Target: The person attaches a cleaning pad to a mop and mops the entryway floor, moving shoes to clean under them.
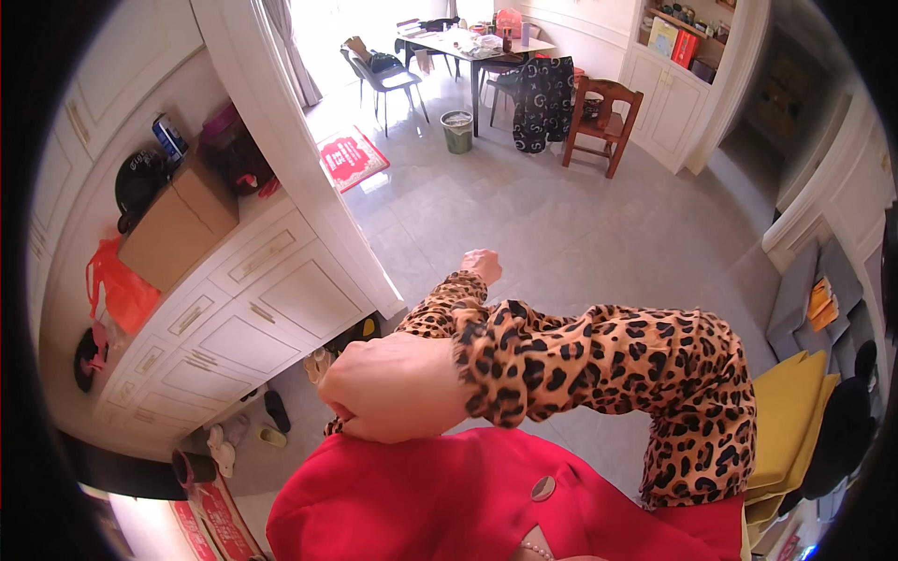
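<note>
My left arm reaches forward in a leopard-print sleeve [432, 310]. At its end my left hand [482, 266] is closed in a fist over the floor, with nothing seen in it. My right arm bends across my chest in its own leopard-print sleeve. Nearer to me, my right hand [398, 385] lies closed on the upper part of the left sleeve, its fingertips curled under and mostly hidden. A red garment [402, 496] with a round button or brooch [543, 488] covers my chest, and a strand of pearls [535, 550] shows at the bottom.
White cabinets [271, 299] run along my left, bearing a cardboard box [180, 224] and an orange-red bag [129, 285]. Shoes [275, 411] lie at their foot. Ahead stand a table [449, 42], a wooden chair [606, 122] and a bin [457, 133]. Yellow cushions [786, 421] are at right.
</note>
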The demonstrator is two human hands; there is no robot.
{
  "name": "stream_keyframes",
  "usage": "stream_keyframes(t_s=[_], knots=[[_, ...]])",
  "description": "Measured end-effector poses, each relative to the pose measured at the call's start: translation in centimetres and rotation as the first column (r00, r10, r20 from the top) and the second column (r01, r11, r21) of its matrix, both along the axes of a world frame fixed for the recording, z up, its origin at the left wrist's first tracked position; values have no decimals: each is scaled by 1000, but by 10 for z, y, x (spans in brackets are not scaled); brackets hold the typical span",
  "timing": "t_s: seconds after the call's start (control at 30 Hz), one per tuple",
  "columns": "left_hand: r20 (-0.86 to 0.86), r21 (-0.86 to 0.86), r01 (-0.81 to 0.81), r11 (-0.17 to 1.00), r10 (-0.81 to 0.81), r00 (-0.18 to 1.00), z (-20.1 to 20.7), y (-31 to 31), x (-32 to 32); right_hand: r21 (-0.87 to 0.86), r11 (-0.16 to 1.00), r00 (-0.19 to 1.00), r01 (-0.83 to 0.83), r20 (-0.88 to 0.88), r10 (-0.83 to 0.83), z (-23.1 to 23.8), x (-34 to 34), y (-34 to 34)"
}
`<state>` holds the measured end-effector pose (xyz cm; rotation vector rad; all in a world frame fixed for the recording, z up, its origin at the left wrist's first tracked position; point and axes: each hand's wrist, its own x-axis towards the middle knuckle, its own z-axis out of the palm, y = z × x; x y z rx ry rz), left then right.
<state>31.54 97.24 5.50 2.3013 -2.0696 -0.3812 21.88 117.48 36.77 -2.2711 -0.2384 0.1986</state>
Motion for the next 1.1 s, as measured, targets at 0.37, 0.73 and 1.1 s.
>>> stream_keyframes(t_s=[0.37,0.73,1.1], knots=[[-34,-4,27,1000,-27,999,-1,6,-6,159,987,999,-38,27,34,-41,47,25],[2,-27,68,997,-68,998,-4,-2,-28,-376,917,934,134,356,10,-4,36,26],[55,-52,67,996,-64,996,-13,-2,-44,-229,966,957,120,286,-51,-25,60,75]])
